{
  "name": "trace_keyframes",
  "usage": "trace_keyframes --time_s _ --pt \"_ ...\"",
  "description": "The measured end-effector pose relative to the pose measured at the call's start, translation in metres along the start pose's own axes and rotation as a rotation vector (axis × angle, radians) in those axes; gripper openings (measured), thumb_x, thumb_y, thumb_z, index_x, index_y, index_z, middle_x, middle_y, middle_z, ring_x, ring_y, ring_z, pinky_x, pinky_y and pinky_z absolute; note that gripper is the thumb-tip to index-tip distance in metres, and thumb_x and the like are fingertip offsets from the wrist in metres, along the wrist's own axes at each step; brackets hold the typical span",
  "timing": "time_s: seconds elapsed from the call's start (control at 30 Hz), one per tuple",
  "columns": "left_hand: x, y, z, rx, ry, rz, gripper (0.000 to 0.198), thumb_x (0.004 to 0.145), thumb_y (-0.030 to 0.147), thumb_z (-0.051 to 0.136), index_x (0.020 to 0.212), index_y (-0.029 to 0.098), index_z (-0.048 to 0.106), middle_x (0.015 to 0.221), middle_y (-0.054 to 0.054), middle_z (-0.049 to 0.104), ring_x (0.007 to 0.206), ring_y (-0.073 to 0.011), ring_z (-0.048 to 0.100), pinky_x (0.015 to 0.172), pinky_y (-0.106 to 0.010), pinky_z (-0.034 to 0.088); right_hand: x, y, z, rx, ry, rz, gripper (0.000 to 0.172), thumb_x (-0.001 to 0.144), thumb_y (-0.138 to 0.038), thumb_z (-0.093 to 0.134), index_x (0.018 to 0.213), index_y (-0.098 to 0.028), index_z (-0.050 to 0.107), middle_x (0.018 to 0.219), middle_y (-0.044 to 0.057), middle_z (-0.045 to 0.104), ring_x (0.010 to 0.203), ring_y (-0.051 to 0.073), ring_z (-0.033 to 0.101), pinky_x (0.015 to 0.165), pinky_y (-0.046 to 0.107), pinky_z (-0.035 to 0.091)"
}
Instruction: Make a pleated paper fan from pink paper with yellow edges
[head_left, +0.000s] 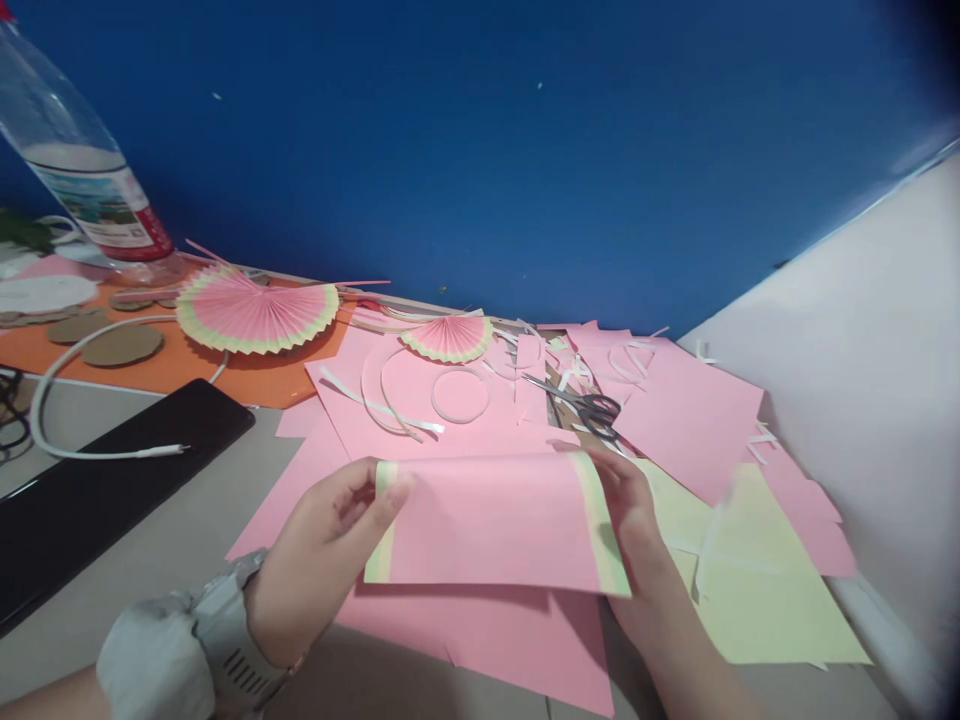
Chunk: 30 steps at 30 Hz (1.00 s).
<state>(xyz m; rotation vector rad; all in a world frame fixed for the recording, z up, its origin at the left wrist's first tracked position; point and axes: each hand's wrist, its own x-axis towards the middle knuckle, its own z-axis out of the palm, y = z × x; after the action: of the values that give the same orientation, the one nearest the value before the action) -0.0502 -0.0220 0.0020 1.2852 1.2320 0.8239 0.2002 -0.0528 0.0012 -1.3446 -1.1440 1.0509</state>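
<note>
Paper sheet (487,525) between left hand (315,550) and right hand (637,530)
Behind it, one fan (259,312) lies left of a second fan (448,338); scissors (598,410) lie right of both, a bottle (101,200) left.

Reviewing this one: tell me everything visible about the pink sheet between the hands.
The pink sheet looks like thin paper, pink with pale green and yellow strips along both side edges. Its far side bends over. It is held above other pink papers, left hand gripping the left edge, thumb on top, right hand at the right edge.

Yellow-green-edged pink sheet (491,520) between left grip (379,500) and right grip (622,510), pink paper (495,640) beneath, scissors (598,411) beyond.
</note>
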Motion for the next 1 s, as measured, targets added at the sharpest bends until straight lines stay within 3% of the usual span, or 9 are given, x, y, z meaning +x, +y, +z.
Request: trace_keyframes --time_s 0.07,0.2,0.3,0.4,0.57,0.7,0.77,0.87,1.0 --pt "0.000 0.001 0.000 -0.018 -0.001 0.003 0.029 0.086 0.041 0.049 0.066 0.020 0.045 0.063 0.004 0.038 0.061 -0.0106 0.038 0.056 -0.020 0.037 0.002 -0.001 0.001 0.135 -0.068 0.076 0.050 0.078 -0.066 0.044 0.111 -0.029 0.049 0.116 0.007 0.058 0.109 0.026 0.052 0.083 0.037 0.044" --pt "0.001 0.002 0.002 -0.068 -0.130 -0.010 0.028 0.086 0.041 0.048 0.068 0.019 0.046 0.065 0.004 0.038 0.062 -0.0104 0.039 0.057 -0.020 0.038 0.002 -0.005 0.002 0.323 -0.266 0.314 0.067 0.071 -0.080 0.032 0.098 -0.023 0.056 0.080 0.008 0.066 0.077 0.025 0.062 0.072 0.038 0.045" --pt "0.000 0.000 0.004 -0.087 -0.286 0.019 0.023 0.085 0.038 0.052 0.073 0.019 0.048 0.068 0.004 0.042 0.065 -0.0106 0.044 0.060 -0.020 0.040 -0.001 -0.009 0.001 0.341 -0.429 0.400 0.077 0.065 -0.085 0.032 0.101 -0.021 0.056 0.083 0.010 0.066 0.063 0.019 0.058 0.062 0.031 0.042" --pt "-0.003 -0.003 0.006 -0.014 -0.380 0.078 0.012 0.082 0.032 0.057 0.085 0.020 0.054 0.078 0.002 0.053 0.073 -0.0128 0.052 0.067 -0.022 0.045 -0.004 -0.013 0.000 0.243 -0.584 0.416 0.080 0.065 -0.082 0.038 0.114 -0.020 0.053 0.100 0.012 0.063 0.075 0.020 0.059 0.066 0.030 0.042" --pt "-0.008 -0.007 0.007 0.129 -0.452 0.189 0.045 0.076 0.025 0.063 0.120 0.025 0.052 0.118 -0.003 0.058 0.112 -0.0213 0.051 0.098 -0.031 0.039 -0.003 -0.025 0.005 -0.047 -0.805 0.379 0.069 0.075 -0.061 0.056 0.131 -0.022 0.044 0.124 0.011 0.054 0.113 0.026 0.051 0.088 0.036 0.042" --pt "-0.008 -0.006 0.006 0.021 -0.384 0.122 0.052 0.080 0.029 0.060 0.127 0.028 0.040 0.108 -0.002 0.061 0.095 -0.0182 0.060 0.080 -0.028 0.048 -0.005 -0.030 0.019 -0.291 -0.779 0.389 0.059 0.074 -0.044 0.066 0.128 -0.026 0.050 0.118 0.004 0.060 0.105 0.026 0.055 0.090 0.036 0.043" --pt "-0.006 -0.005 0.005 -0.118 -0.260 0.059 0.056 0.081 0.032 0.059 0.128 0.029 0.030 0.091 0.002 0.060 0.073 -0.0126 0.059 0.063 -0.024 0.048 -0.005 -0.030 0.027 -0.315 -0.669 0.388 0.061 0.072 -0.041 0.069 0.128 -0.027 0.049 0.116 0.003 0.060 0.102 0.025 0.056 0.087 0.035 0.044" --pt "-0.002 -0.004 0.002 -0.222 -0.094 0.035 0.039 0.082 0.034 0.058 0.114 0.025 0.036 0.080 0.005 0.055 0.068 -0.0103 0.054 0.063 -0.022 0.044 0.000 -0.030 0.038 -0.253 -0.599 0.357 0.061 0.070 -0.042 0.071 0.126 -0.028 0.049 0.117 0.004 0.058 0.102 0.024 0.055 0.082 0.032 0.045" --pt "-0.003 -0.006 0.003 -0.124 -0.198 0.049 0.025 0.081 0.034 0.059 0.096 0.020 0.046 0.082 0.002 0.054 0.074 -0.0112 0.052 0.067 -0.023 0.042 0.014 -0.026 0.051 -0.074 -0.612 0.211 0.041 0.079 -0.056 0.055 0.096 -0.020 0.058 0.092 0.003 0.057 0.086 0.018 0.053 0.072 0.028 0.042"
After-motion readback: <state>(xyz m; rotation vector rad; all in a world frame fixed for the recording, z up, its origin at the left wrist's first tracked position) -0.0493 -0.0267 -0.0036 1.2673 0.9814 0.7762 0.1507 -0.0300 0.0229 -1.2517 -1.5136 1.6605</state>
